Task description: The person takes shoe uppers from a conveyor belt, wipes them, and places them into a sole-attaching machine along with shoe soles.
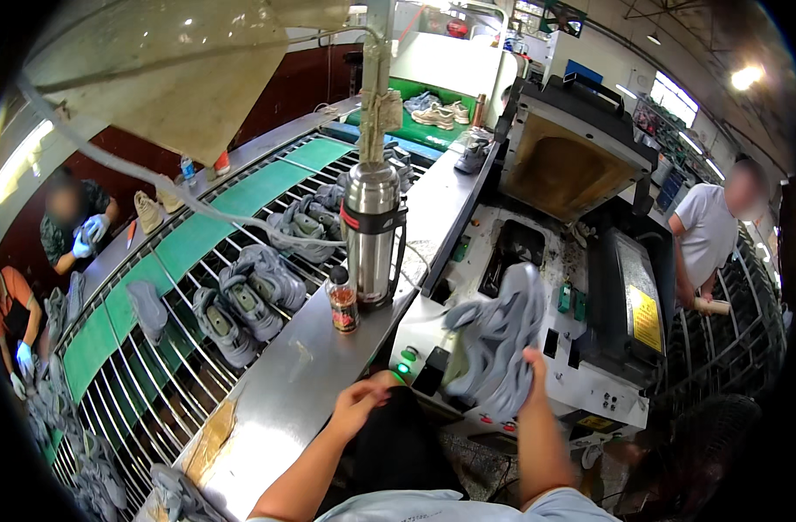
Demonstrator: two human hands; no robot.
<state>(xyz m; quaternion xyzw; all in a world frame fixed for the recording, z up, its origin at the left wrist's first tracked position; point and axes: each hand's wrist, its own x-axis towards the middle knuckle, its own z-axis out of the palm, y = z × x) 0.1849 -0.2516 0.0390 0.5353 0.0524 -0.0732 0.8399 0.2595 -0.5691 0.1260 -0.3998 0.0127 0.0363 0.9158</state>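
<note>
My right hand (535,379) grips a pair of grey sneakers (502,348) by their near lower end. They are tilted upward over the front of a white machine (546,331) and slightly blurred. My left hand (361,405) is empty with loosely bent fingers, beside the steel table edge and left of the shoes. Close to it, green lit buttons (405,361) show on the machine's front. The machine's hinged lid (572,157) stands raised, with a brown pad inside, and a dark cavity (513,252) lies below it.
A steel thermos (372,235) and a small bottle (342,300) stand on the metal ledge (294,374). Grey sneakers (241,300) rest on the roller conveyor at left. Two people in gloves work beyond it; another person (711,226) stands at right by racks.
</note>
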